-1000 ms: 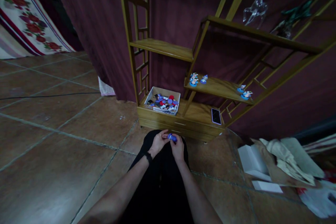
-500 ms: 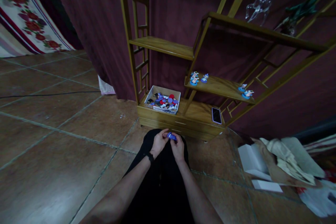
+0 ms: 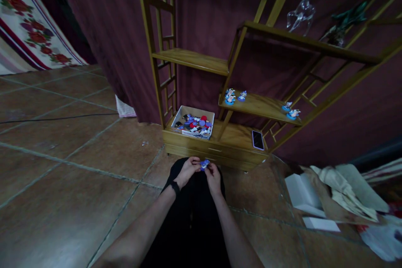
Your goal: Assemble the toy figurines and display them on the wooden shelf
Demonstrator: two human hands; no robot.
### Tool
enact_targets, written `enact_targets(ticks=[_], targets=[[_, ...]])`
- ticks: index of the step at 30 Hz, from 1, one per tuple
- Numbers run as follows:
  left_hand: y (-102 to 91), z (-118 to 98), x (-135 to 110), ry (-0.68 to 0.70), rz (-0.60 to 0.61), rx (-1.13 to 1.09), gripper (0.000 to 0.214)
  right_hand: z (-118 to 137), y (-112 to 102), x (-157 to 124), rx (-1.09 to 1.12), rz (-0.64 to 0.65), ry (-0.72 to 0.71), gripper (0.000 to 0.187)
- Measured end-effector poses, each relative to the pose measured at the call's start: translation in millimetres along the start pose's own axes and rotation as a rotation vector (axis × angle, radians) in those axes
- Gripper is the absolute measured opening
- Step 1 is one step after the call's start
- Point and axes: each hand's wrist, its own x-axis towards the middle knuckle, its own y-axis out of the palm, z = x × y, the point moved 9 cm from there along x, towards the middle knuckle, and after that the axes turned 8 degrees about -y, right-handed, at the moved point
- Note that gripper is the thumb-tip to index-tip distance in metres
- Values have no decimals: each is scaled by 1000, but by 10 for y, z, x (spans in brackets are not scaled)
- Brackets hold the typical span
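Between my two hands, above my knees, is a small purple and white figurine (image 3: 204,164). My left hand (image 3: 187,170), with a dark band at the wrist, pinches it from the left side. The fingers of my right hand (image 3: 213,179) close on its right side. Just beyond stands an open cardboard box (image 3: 176,122) on the low wooden cabinet. Loose purple, red, black and white pieces (image 3: 202,123) fill it. Similar finished-looking figurines (image 3: 230,97) stand on the shelf above, with one purple figurine (image 3: 242,96) beside them.
A phone (image 3: 258,140) lies on the cabinet top (image 3: 237,135). More figurines (image 3: 293,114) stand at the shelf's right end. A clear glass deer (image 3: 302,13) and a green ornament (image 3: 348,21) are higher up. White boxes (image 3: 304,196) and cloth (image 3: 342,192) lie on the floor at right.
The figurine has turned in my fingers, so more of its white part shows. Both hands stay on it. My view has shifted slightly.
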Motion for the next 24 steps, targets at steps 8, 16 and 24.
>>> enact_targets(ticks=[8, 16, 24], targets=[[24, 5, -41, 26, 22, -98, 34, -42, -1, 16, 33, -5, 46, 22], [59, -39, -100, 32, 134, -107, 39, 67, 21, 9, 40, 11, -21, 19], [68, -24, -131, 27, 198, -95, 41, 166, 26, -48, 19, 0, -49, 12]])
